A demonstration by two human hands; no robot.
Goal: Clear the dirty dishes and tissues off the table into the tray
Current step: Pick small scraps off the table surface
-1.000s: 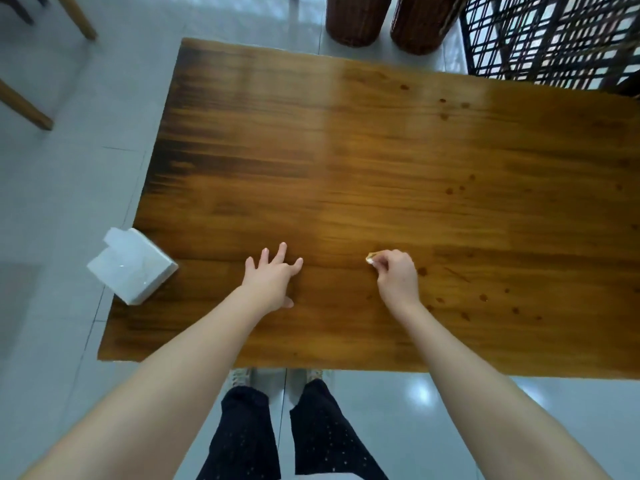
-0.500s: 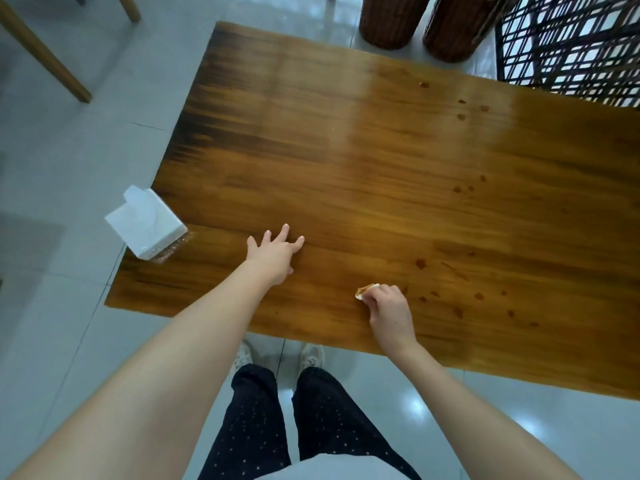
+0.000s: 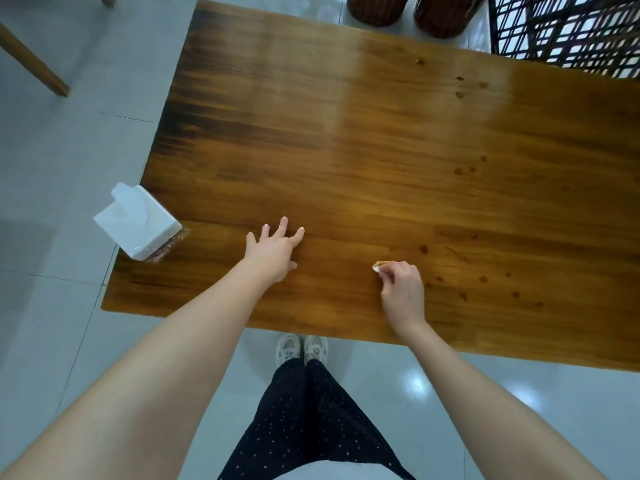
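Left hand [image 3: 273,252] flat on wooden table [image 3: 346,133], fingers spread and straight, holding nothing. Right hand [image 3: 403,292] curled, pinching small stained tissue wad [image 3: 379,265] against tabletop near front edge. Brown stains [image 3: 424,248] just right of wad. White tissue pack [image 3: 138,221] at table's left edge, partly overhanging.

The left arm [image 3: 173,358] and right arm [image 3: 467,382] are bare along their whole visible length, down to the left grip [image 3: 273,254] and the right grip [image 3: 403,292]. The legs are in black trousers [image 3: 304,420] scattered with tiny pale dots (a fine, even speckle across the fabric). Below them show two white trainers [image 3: 287,346] with pale laces and greyish panels. At the bottom edge lies a strip of a pale grey-white top [image 3: 311,472], its hem curving over the trousers' waist.
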